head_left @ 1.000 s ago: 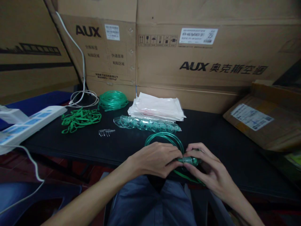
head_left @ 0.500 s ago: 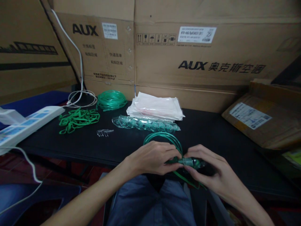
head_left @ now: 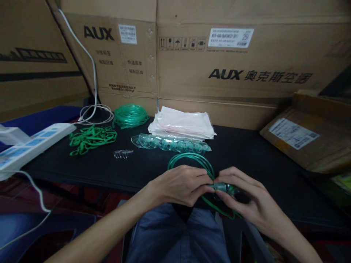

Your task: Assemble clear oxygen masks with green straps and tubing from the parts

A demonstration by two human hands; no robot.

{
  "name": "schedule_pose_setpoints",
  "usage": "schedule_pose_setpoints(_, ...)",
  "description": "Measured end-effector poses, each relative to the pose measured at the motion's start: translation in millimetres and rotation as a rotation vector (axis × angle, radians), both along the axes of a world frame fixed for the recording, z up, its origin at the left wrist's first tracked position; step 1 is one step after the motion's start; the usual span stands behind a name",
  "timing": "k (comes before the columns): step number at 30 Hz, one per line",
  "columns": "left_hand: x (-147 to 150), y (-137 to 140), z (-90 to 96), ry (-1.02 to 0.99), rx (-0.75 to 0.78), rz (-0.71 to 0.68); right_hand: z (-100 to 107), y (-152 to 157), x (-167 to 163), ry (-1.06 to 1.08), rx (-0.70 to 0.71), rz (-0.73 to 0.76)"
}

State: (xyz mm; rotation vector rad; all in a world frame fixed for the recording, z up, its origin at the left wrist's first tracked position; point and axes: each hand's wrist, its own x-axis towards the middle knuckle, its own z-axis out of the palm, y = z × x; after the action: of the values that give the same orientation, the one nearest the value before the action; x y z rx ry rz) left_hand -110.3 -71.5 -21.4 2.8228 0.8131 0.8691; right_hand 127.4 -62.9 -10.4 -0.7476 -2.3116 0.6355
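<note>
Just beyond my lap, both hands work close together at the table's near edge. My right hand [head_left: 244, 190] has its thumb and fingers closed around a translucent green oxygen mask [head_left: 221, 187], whose tubular end points left; much of the mask is hidden. At that end, my left hand [head_left: 185, 184] pinches the green tube, its tip covered by my fingers. The tube's loose coil [head_left: 192, 156] lies behind my left hand. A green elastic strap [head_left: 216, 210] hangs below the mask. Behind the coil lies a row of nested clear green masks [head_left: 170, 143].
White packets [head_left: 181, 124] lie behind the masks. To the left are coiled green tubing [head_left: 131, 115], a heap of green straps [head_left: 93, 138], small clear-looking metal strips [head_left: 123, 153] and a white power strip [head_left: 35, 146]. A cardboard box [head_left: 293, 135] stands right; large cartons wall the back.
My hands stay nearly in place at the mask's tubular end. The left fingertips have shifted slightly, and more of the mask's clear end shows between the hands.
</note>
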Motion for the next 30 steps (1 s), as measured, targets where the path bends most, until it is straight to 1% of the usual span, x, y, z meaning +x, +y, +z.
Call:
schedule_pose_setpoints(4, -2.0, 2.5, 1.8, -0.060, -0.189, -0.040, -3.6, 1.7, 3.6, -0.017, 0.125, 0.040)
schedule_pose_setpoints(7, -3.1, 4.2, 3.8, -0.099, -0.295, -0.091, -2.9, 3.6, 4.8, -0.020, 0.223, 0.078)
schedule_pose_setpoints(10, -3.7, 5.4, 5.6, -0.103, -0.363, -0.115, -1.4, 4.9, 7.0, -0.061, 0.281, 0.088)
schedule_pose_setpoints(14, -4.2, 6.3, 7.2, -0.096, -0.412, -0.119, -1.3, 5.5, 9.8, -0.099, 0.314, 0.085)
schedule_pose_setpoints(17, -4.4, 6.6, 8.1, -0.087, -0.386, -0.131, 0.9, 4.1, 6.4, -0.043, 0.271, 0.054)
schedule_pose_setpoints(20, -4.2, 6.7, 8.1, -0.072, -0.336, -0.124, 7.4, 0.7, -1.3, 0.007, 0.162, -0.013)
schedule_pose_setpoints(22, -4.0, 6.5, 7.2, -0.062, -0.313, -0.118, 12.9, -1.9, -6.1, 0.008, 0.053, -0.060)
schedule_pose_setpoints(26, -3.5, 5.6, 4.3, -0.040, -0.270, -0.121, 20.1, -5.3, -9.3, -0.005, -0.230, -0.136)
schedule_pose_setpoints(27, -3.2, 5.5, 3.7, -0.038, -0.263, -0.122, 20.1, -5.7, -8.8, -0.007, -0.267, -0.138)
schedule_pose_setpoints(28, -2.7, 5.5, 3.3, -0.034, -0.262, -0.125, 19.3, -5.9, -7.8, -0.007, -0.263, -0.134)
schedule_pose_setpoints(29, -2.2, 5.7, 2.9, -0.028, -0.265, -0.128, 17.5, -6.0, -6.4, -0.001, -0.213, -0.124)
schedule_pose_setpoints(30, -1.6, 6.0, 2.7, -0.022, -0.274, -0.133, 14.9, -6.1, -4.7, 0.007, -0.128, -0.111)
